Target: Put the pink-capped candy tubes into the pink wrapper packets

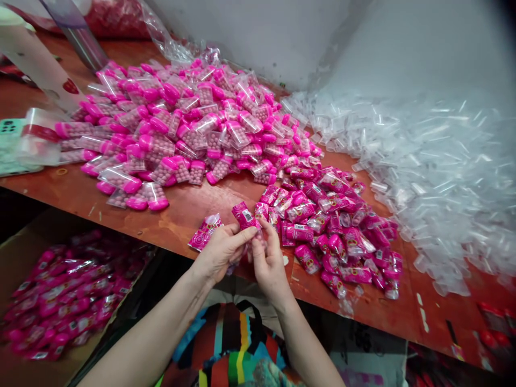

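Both hands meet over the front edge of the red-brown table point(181, 207). Between them is a pink printed wrapper point(243, 215) with a small barcode label. My left hand point(221, 248) pinches it from the left, thumb and fingers closed. From the right, my right hand point(268, 255) grips its lower end with the fingertips. The wrapper's lower part is hidden by the fingers. A flat pink packet point(205, 232) lies just left of my left hand. To the right of my hands is a pile of pink wrapped packets point(346, 236).
Behind lies a big heap of pink-capped clear containers with pink balls point(193, 129). Empty clear containers point(435, 177) are piled right. A carton point(116, 317) of wrapped packets stands below left. A tumbler point(76, 35), a white bottle point(36, 59) and a clear box point(39, 137) stand left.
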`<state>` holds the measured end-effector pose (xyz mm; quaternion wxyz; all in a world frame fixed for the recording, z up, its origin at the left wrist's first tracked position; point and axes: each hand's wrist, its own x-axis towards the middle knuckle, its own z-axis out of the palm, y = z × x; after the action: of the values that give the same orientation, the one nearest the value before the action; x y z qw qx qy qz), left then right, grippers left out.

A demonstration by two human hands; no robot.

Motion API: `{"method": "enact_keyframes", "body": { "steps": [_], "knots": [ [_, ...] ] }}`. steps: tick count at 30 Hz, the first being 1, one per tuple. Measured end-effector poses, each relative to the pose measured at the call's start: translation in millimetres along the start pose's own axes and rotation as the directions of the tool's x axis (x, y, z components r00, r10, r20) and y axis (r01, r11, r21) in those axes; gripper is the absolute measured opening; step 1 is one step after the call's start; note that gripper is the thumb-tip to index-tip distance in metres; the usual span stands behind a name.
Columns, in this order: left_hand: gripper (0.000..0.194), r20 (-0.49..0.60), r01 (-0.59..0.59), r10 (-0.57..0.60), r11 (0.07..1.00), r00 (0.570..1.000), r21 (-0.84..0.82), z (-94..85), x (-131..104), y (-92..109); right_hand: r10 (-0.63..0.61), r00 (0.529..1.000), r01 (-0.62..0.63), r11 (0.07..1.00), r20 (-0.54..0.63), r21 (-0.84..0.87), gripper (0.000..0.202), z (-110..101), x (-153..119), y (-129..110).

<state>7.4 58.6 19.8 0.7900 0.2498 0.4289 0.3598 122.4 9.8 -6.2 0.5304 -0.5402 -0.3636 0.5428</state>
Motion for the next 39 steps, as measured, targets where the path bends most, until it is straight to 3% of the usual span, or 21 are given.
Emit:
{"method": "enact_keyframes", "body": {
  "steps": [2,6,9,11,13,16,19,23,26,28,32,35,39],
  "knots": [
    [0.031,-0.011,0.001,-0.001,1.000,1.000,0.006,-3.0,0.6,-2.1,0.031,0.999,-0.032,0.999,0.023,0.035,0.048,1.5,1.1,-3.9],
    [0.034,-0.010,-0.034,0.034,0.997,0.999,-0.063,-2.8,1.5,-5.8,0.180,0.972,-0.217,0.935,0.151,0.279,0.041,2.5,4.2,-9.4],
    [0.033,-0.024,-0.063,0.061,0.995,0.998,-0.082,0.7,1.0,-6.7,0.206,0.951,-0.275,0.905,0.231,0.324,0.045,1.0,4.3,-6.7],
    [0.033,-0.039,-0.052,0.048,0.995,0.998,-0.090,1.6,1.4,-6.5,0.168,0.966,-0.214,0.945,0.195,0.246,0.047,-0.1,3.8,-2.8],
    [0.034,-0.059,-0.028,0.022,0.995,0.998,-0.091,0.8,3.1,-5.9,0.050,0.992,-0.056,0.997,0.115,0.051,0.050,-1.1,4.0,0.8],
    [0.039,-0.059,0.016,-0.020,0.997,0.998,-0.073,-1.0,6.9,-4.7,-0.122,0.986,0.149,0.950,0.114,-0.273,0.058,-2.9,5.3,3.3],
    [0.039,-0.069,0.036,-0.040,0.997,0.997,-0.069,0.9,8.6,-3.2,-0.132,0.982,0.171,0.925,0.136,-0.338,0.060,-3.9,6.4,2.3],
    [0.034,-0.133,0.026,-0.035,0.997,0.990,-0.073,5.5,4.4,-2.8,0.074,0.985,-0.075,0.997,0.156,0.002,0.055,-4.1,7.7,-0.9],
    [0.033,-0.125,0.020,-0.024,0.999,0.992,-0.030,1.9,0.6,-5.0,0.221,0.930,-0.292,0.929,0.292,0.226,0.055,-4.9,10.1,-2.9],
    [0.034,-0.066,0.013,-0.014,1.000,0.998,-0.008,-3.3,-0.7,-6.7,0.236,0.913,-0.331,0.905,0.333,0.266,0.054,-5.0,11.3,-3.6],
    [0.041,0.055,0.004,-0.002,0.999,0.998,-0.045,-10.2,0.7,-8.3,0.157,0.962,-0.191,0.972,0.225,0.137,0.059,-3.0,8.1,-3.0],
    [0.044,0.034,0.005,-0.002,0.996,0.999,-0.089,-8.9,4.7,-9.4,0.024,0.994,-0.013,0.994,0.104,-0.110,0.065,-1.6,2.7,-1.3],
    [0.034,-0.017,0.031,-0.034,0.987,0.999,-0.157,-6.0,9.2,-12.1,-0.049,0.995,0.073,0.950,0.086,-0.305,0.067,-0.7,-0.5,1.7]
  ]
}}
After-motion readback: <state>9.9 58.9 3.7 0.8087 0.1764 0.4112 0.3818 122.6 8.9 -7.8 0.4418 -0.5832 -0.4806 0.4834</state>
